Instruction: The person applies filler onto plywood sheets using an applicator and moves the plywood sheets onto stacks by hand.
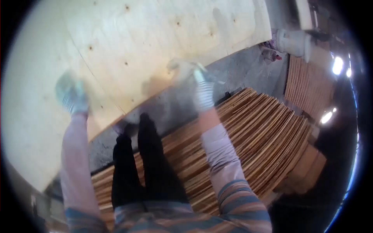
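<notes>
White-gloved left hand [73, 93], eleven o'clock, and right hand [189, 73], past twelve, seemingly work the pale plywood sheet [147, 35]. Can't tell either grip; next needs steadiness.

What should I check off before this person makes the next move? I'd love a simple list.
1. Gloves on: ok, both the left hand and the right hand wear one.
2. Left hand over the pale wooden sheet: ok, though firm contact can't be confirmed.
3. Right hand's grip: cannot tell, motion blurs it.
4. Sheet free of marks: not ok, dark spots and a thin dark line show.
5. Roomy footing: not ok, I'd judge; the legs stand close to the stack of thin boards.
</notes>
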`<state>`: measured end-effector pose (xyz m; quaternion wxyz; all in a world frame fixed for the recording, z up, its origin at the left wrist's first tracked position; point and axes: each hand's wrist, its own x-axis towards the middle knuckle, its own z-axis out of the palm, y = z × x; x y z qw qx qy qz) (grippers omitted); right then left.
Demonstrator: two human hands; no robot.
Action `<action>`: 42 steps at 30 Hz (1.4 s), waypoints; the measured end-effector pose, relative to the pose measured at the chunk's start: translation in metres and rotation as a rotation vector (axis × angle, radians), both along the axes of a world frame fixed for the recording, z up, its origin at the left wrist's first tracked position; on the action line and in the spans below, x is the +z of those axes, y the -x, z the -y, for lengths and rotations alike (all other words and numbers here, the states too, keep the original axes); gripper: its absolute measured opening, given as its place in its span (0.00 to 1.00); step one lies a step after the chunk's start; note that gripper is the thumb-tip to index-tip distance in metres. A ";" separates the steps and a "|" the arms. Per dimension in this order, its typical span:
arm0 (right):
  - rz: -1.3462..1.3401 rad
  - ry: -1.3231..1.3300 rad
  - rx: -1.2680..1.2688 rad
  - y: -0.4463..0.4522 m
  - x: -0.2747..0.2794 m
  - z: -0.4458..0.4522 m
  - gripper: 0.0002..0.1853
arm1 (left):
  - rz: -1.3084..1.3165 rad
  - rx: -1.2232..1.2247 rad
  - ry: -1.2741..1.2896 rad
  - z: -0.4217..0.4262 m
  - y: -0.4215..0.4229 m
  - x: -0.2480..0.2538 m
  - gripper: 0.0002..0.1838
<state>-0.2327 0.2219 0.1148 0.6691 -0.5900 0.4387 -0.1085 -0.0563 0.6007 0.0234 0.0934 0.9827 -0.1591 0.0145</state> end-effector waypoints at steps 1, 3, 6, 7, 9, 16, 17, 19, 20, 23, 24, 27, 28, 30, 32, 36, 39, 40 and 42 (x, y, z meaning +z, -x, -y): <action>0.088 -0.019 -0.095 -0.009 -0.006 0.016 0.15 | 0.130 0.180 -0.285 -0.046 0.008 -0.019 0.32; -0.062 0.592 0.022 -0.033 -0.062 0.085 0.11 | 0.164 0.231 -0.234 -0.050 0.011 -0.006 0.34; -0.173 0.522 0.290 -0.088 -0.039 0.092 0.11 | 0.152 0.238 -0.298 -0.053 0.009 -0.012 0.33; -0.240 0.402 0.358 -0.092 -0.015 0.080 0.11 | 0.130 0.231 -0.260 -0.053 0.008 -0.010 0.34; -0.219 0.809 0.610 -0.048 -0.028 0.059 0.14 | 0.102 0.220 -0.240 -0.050 0.010 -0.010 0.35; -0.207 0.233 0.361 0.021 -0.033 -0.124 0.14 | -0.168 0.192 -0.420 -0.051 -0.013 0.011 0.34; -0.193 0.128 0.331 0.005 -0.023 -0.148 0.13 | -0.155 0.048 -0.336 -0.064 -0.030 0.021 0.34; -0.112 0.202 0.350 -0.043 0.000 -0.177 0.11 | -0.143 -0.218 -0.184 -0.097 -0.073 0.031 0.34; -0.095 0.257 0.396 -0.077 0.016 -0.185 0.11 | -0.101 0.063 -0.149 -0.118 -0.097 0.026 0.34; 0.102 0.043 0.466 -0.195 0.026 -0.200 0.11 | -0.011 0.703 -0.276 -0.198 -0.129 -0.009 0.34; 0.214 -0.106 0.439 -0.241 0.033 -0.206 0.13 | 0.019 0.706 -0.279 -0.209 -0.129 -0.003 0.34; 0.447 -0.490 0.455 -0.383 0.022 -0.221 0.18 | -0.019 0.720 -0.264 -0.198 -0.140 0.013 0.36; 0.471 -0.464 0.539 -0.428 0.007 -0.216 0.18 | -0.058 0.716 -0.246 -0.195 -0.142 0.013 0.36; 0.133 0.301 0.743 -0.519 -0.052 -0.183 0.16 | -0.084 0.720 -0.275 -0.201 -0.141 0.007 0.35; 0.230 0.851 0.712 -0.581 -0.053 -0.188 0.16 | -0.092 0.721 -0.285 -0.201 -0.145 0.000 0.35; -0.066 0.769 1.354 -0.571 -0.041 -0.197 0.16 | -0.047 0.695 -0.216 -0.202 -0.142 0.006 0.35; -0.187 0.005 1.114 -0.451 -0.039 -0.202 0.15 | 0.004 0.685 -0.208 -0.197 -0.141 0.001 0.36; -0.158 -0.542 0.706 -0.392 -0.061 -0.200 0.15 | -0.036 0.692 -0.209 -0.196 -0.143 0.003 0.36; -0.222 -0.429 0.731 -0.263 -0.058 -0.197 0.18 | -0.074 0.707 -0.222 -0.192 -0.140 0.015 0.36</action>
